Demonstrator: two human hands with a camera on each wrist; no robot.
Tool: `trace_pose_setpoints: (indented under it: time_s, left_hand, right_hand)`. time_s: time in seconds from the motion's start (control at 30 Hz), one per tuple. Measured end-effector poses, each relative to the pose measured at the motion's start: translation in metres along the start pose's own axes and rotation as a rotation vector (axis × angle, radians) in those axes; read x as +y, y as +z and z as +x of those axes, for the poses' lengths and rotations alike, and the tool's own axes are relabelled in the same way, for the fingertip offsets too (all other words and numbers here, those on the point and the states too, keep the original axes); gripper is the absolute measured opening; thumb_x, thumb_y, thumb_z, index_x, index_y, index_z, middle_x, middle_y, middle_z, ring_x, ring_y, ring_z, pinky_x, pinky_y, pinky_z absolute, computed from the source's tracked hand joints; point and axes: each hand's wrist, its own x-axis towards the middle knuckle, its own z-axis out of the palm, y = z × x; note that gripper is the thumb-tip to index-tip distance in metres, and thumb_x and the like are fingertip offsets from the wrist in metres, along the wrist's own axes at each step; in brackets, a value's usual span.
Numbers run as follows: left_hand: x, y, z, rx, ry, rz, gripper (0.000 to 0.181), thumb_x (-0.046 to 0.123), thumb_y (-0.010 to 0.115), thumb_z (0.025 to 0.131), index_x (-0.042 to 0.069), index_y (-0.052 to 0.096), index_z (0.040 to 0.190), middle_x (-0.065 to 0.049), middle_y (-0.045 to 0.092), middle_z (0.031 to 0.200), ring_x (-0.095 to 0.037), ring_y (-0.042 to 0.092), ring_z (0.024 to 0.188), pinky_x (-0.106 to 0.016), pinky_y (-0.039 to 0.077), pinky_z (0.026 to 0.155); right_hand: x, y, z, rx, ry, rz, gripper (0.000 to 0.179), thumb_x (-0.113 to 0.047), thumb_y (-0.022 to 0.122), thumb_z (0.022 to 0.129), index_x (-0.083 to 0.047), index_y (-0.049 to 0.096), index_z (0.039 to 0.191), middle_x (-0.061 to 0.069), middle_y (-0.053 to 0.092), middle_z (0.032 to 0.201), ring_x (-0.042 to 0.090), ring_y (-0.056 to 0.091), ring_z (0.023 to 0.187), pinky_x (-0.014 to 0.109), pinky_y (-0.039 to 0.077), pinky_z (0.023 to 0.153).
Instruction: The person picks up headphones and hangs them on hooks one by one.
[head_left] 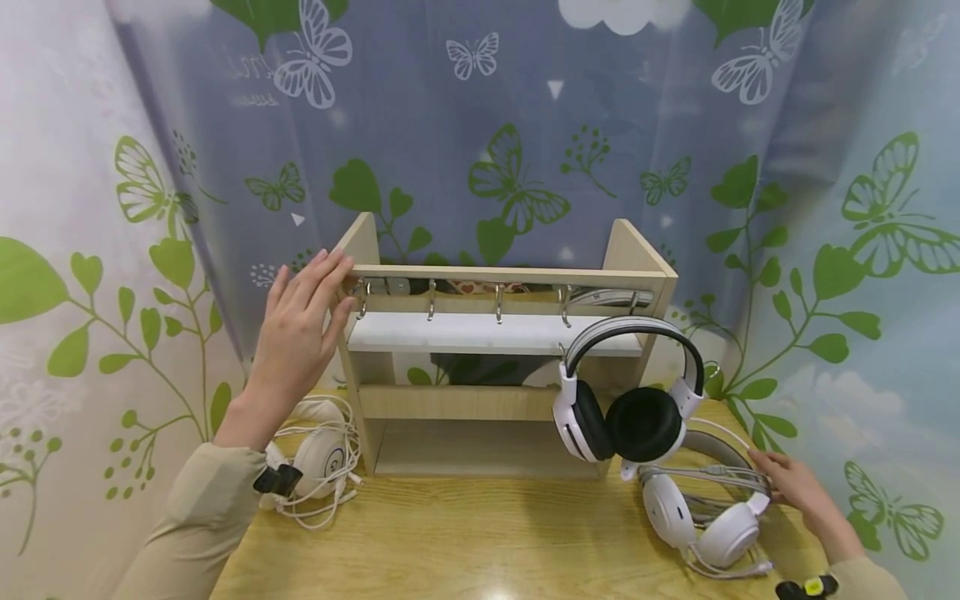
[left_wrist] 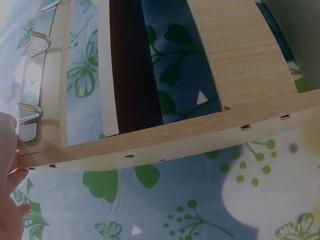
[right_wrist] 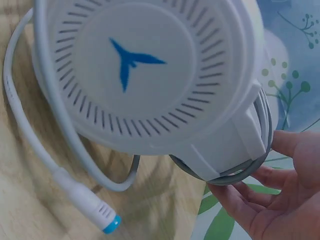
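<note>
My left hand (head_left: pixel 300 312), fingers fairly straight, rests against the upper left corner of a pale wooden rack (head_left: pixel 480 404). The left wrist view shows its fingertips at the rack's side panel (left_wrist: pixel 150 137), beside a metal hook strip (left_wrist: pixel 31 90). At the right, my right hand (head_left: pixel 798 487) holds a white headset (head_left: pixel 727 533) that lies on the table, thumb and fingers around the headband end. In the right wrist view, grey cable wraps that end, and the earcup (right_wrist: pixel 130 75) bears a blue mark. Above it, a white-and-black headset (head_left: pixel 645 425) hangs at the rack's right front.
Another white headset (head_left: pixel 322 458) with a tangled cable lies left of the rack. Several metal hooks (head_left: pixel 498 304) line the rack's top bar. The rack stands on a wooden table (head_left: pixel 480 533) in front of a printed curtain (head_left: pixel 420 108). A loose cable plug (right_wrist: pixel 92 202) hangs near the earcup.
</note>
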Motion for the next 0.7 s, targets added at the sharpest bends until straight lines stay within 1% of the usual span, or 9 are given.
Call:
trace_pose_setpoints:
  time_s: [0.17, 0.27, 0.37, 0.47, 0.63, 0.7]
  left_hand:
    - [0.0, 0.0, 0.0, 0.005, -0.001, 0.001, 0.047, 0.024, 0.054, 0.093, 0.015, 0.043, 0.139, -0.004, 0.041, 0.142, -0.021, 0.032, 0.134, -0.047, 0.012, 0.113]
    - [0.0, 0.0, 0.0, 0.006, -0.002, -0.003, 0.048, 0.023, 0.054, 0.093, 0.014, 0.043, 0.138, -0.004, 0.042, 0.142, -0.021, 0.032, 0.134, -0.047, 0.013, 0.113]
    - [0.0, 0.0, 0.0, 0.005, -0.002, -0.004, 0.048, 0.023, 0.054, 0.093, 0.014, 0.043, 0.138, -0.005, 0.042, 0.142, -0.021, 0.032, 0.134, -0.047, 0.013, 0.113]
    - [0.001, 0.0, 0.001, 0.005, -0.002, -0.004, 0.047, 0.024, 0.054, 0.093, 0.014, 0.043, 0.138, -0.005, 0.041, 0.142, -0.022, 0.032, 0.134, -0.047, 0.013, 0.113]
    - [0.001, 0.0, 0.001, 0.007, -0.001, -0.005, 0.047, 0.024, 0.053, 0.094, 0.014, 0.043, 0.138, -0.005, 0.042, 0.142, -0.022, 0.033, 0.134, -0.048, 0.013, 0.112]
    - [0.001, 0.0, 0.001, 0.008, -0.002, -0.006, 0.047, 0.024, 0.053, 0.094, 0.014, 0.043, 0.138, -0.004, 0.041, 0.142, -0.022, 0.033, 0.134, -0.048, 0.013, 0.112]
  right_hand:
    - [-0.005, -0.001, -0.001, 0.011, -0.01, 0.022, 0.089, -0.058, 0.026, 0.094, 0.017, 0.015, 0.139, 0.04, 0.024, 0.136, 0.043, 0.05, 0.11, 0.039, 0.051, 0.081]
    - [-0.009, -0.002, -0.003, 0.021, -0.008, 0.011, 0.089, -0.059, 0.028, 0.093, 0.017, 0.017, 0.139, 0.04, 0.021, 0.138, 0.044, 0.049, 0.111, 0.04, 0.051, 0.081]
    - [-0.013, -0.002, -0.005, 0.02, 0.0, -0.002, 0.09, -0.06, 0.028, 0.092, 0.016, 0.018, 0.139, 0.04, 0.017, 0.139, 0.049, 0.038, 0.119, 0.044, 0.049, 0.084]
    - [-0.017, -0.003, -0.007, 0.018, -0.004, -0.013, 0.091, -0.06, 0.027, 0.092, 0.018, 0.018, 0.137, 0.041, 0.014, 0.139, 0.051, 0.031, 0.123, 0.046, 0.048, 0.086]
    - [-0.022, -0.003, -0.012, 0.019, -0.018, -0.01, 0.089, -0.058, 0.028, 0.093, 0.02, 0.02, 0.136, 0.042, 0.014, 0.139, 0.051, 0.033, 0.122, 0.045, 0.049, 0.085]
    - [-0.024, -0.003, -0.015, 0.021, -0.025, -0.009, 0.089, -0.058, 0.028, 0.093, 0.02, 0.021, 0.136, 0.041, 0.016, 0.138, 0.051, 0.034, 0.122, 0.045, 0.049, 0.085]
